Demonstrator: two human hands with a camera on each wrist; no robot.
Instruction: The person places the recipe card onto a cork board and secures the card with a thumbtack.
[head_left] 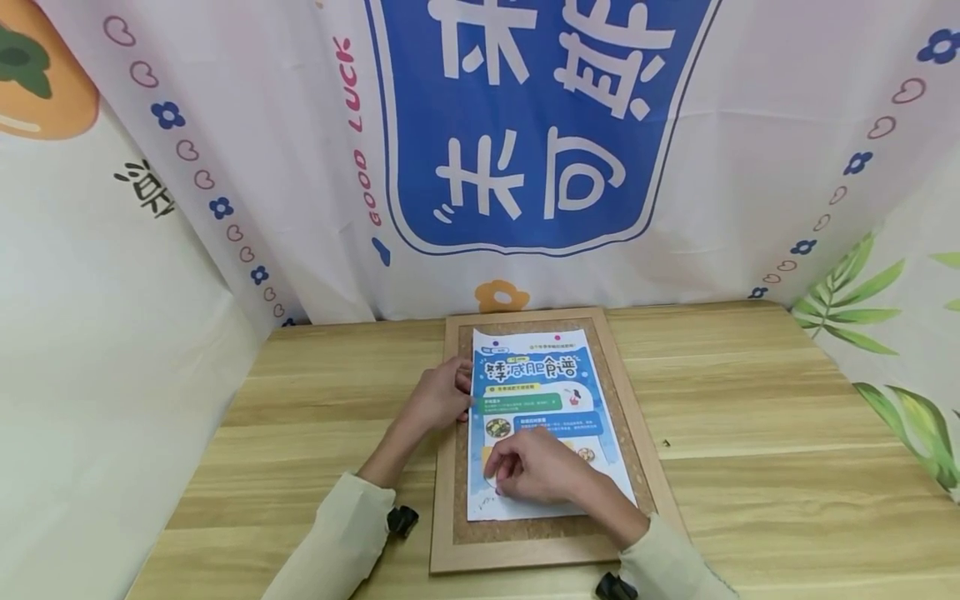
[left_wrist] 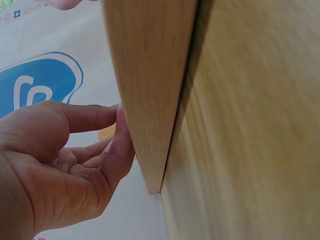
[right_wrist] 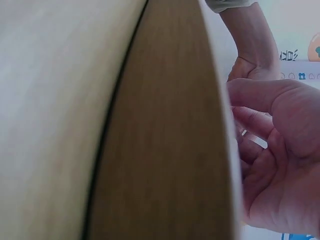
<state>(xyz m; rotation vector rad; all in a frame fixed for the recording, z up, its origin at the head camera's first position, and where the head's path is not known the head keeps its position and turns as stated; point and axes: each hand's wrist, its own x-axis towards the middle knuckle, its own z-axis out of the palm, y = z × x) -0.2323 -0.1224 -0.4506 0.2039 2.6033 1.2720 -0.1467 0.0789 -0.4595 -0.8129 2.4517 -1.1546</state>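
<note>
A blue-and-white poster (head_left: 536,379) with Chinese lettering lies on a wood-framed cork board (head_left: 517,531). Two small pushpins, one purple (head_left: 495,342) and one pink (head_left: 557,337), sit near its top edge. My right hand (head_left: 542,467) is over the poster's lower left, thumb and index finger together at a small pinkish pushpin (head_left: 498,492), mostly hidden by the fingers. At the poster's left edge my left hand (head_left: 442,394) touches the board with loosely bent fingers. In the right wrist view, the frame's side (right_wrist: 170,120) hides the right fingertips.
The board lies on a wood-grain table (head_left: 315,417), its far end near a printed curtain (head_left: 300,167). A tiny dark speck (head_left: 666,443) is right of the board. Black wrist straps (head_left: 402,522) show at both sleeves.
</note>
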